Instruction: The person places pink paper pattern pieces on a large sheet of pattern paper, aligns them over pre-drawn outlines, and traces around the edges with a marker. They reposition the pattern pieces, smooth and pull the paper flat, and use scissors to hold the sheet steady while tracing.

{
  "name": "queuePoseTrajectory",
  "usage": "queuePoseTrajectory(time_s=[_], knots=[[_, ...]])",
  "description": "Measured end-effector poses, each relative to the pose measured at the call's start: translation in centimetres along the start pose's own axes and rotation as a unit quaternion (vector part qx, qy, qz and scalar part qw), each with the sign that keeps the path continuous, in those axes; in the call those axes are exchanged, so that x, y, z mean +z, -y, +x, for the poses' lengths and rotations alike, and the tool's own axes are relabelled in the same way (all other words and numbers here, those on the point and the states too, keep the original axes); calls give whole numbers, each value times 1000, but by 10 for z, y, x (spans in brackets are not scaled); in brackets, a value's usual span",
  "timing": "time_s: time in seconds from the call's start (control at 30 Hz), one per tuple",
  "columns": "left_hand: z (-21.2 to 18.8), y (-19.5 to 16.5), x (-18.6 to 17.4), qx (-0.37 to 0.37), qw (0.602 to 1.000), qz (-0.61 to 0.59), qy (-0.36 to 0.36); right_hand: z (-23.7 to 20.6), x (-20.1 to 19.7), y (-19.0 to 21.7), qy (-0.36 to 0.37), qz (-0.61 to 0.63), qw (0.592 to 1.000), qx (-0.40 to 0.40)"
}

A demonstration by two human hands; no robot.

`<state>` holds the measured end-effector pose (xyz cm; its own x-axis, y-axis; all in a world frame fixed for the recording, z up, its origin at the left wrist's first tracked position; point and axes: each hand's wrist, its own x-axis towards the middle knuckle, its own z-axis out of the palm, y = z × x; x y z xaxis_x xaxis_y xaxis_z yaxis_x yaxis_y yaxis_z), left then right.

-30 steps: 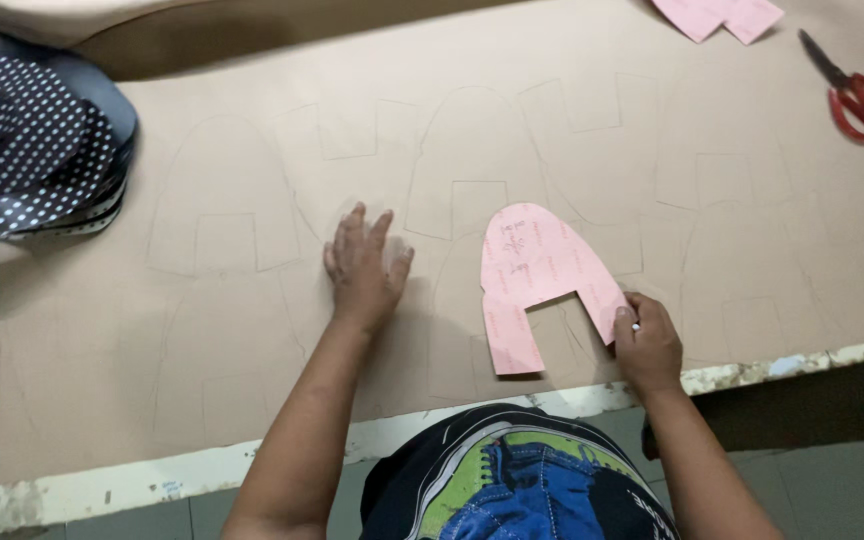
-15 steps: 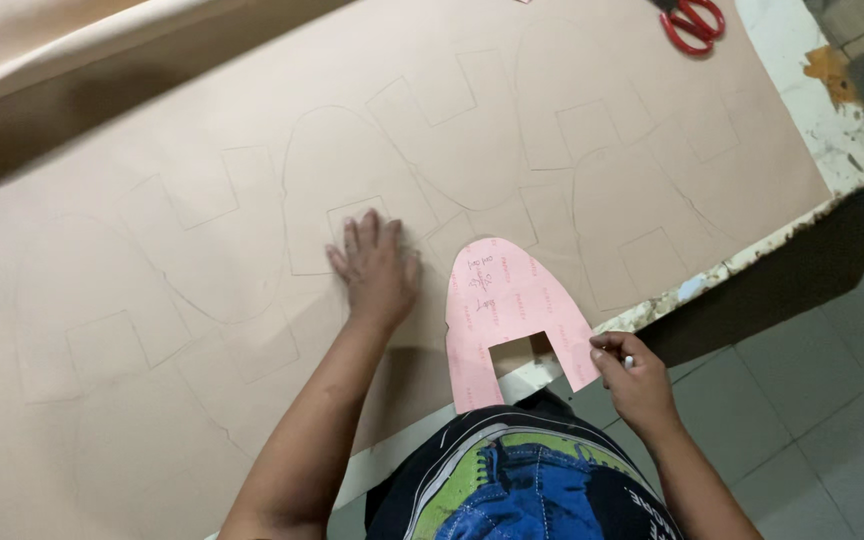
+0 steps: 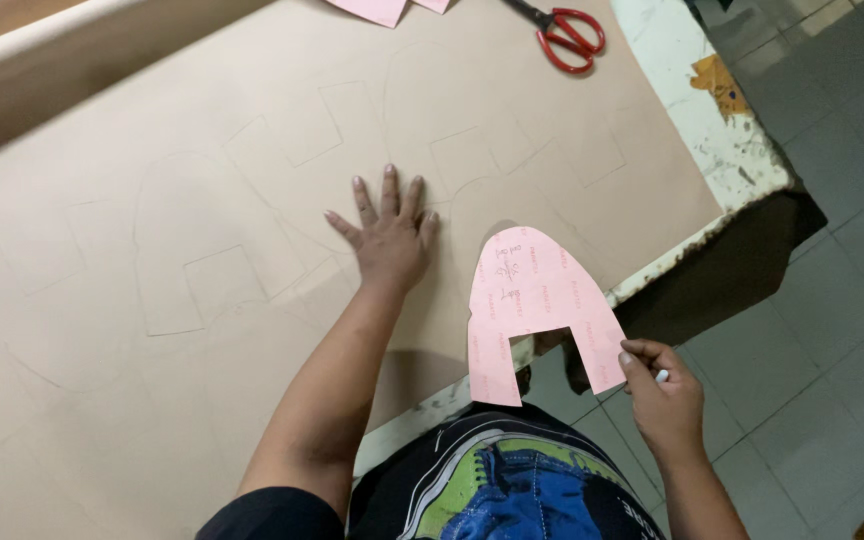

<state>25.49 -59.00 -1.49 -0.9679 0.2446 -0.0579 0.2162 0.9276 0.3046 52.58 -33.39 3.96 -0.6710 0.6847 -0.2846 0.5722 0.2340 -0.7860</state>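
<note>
My left hand [image 3: 389,235] lies flat, fingers spread, on a large tan sheet [image 3: 202,270] that covers the table and bears several traced outlines. My right hand [image 3: 660,392] pinches one leg of a pink arch-shaped paper pattern [image 3: 534,300] and also holds a small white pen. The pattern is lifted off the sheet and hangs partly past the table's near edge, above my lap.
Red-handled scissors [image 3: 567,36] lie at the far right of the tan sheet. More pink pattern pieces [image 3: 384,8] sit at the top edge. The worn white table edge [image 3: 727,150] ends at the right, with grey tiled floor [image 3: 832,300] beyond.
The view has swung so the table's right corner shows. My right hand has pulled the pink pattern back off the sheet towards me. My left hand stays pressed on the sheet.
</note>
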Motion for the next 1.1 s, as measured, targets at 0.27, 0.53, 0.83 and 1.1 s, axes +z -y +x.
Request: queuePoseTrajectory(time_s=[0.27,0.53,0.83,1.1], knots=[[12,-25,13,-36,998,41,-2,121,-56,-24,44,53,997,-13],[25,-44,19,-58,997,55,-4,217,-62,-7,106,35,993,-38],[36,-44,30,-56,995,77,-17,336,-33,18,-50,-218,914,-340],[42,-47,31,-62,995,73,-7,354,-23,3,-110,-248,875,-400]])
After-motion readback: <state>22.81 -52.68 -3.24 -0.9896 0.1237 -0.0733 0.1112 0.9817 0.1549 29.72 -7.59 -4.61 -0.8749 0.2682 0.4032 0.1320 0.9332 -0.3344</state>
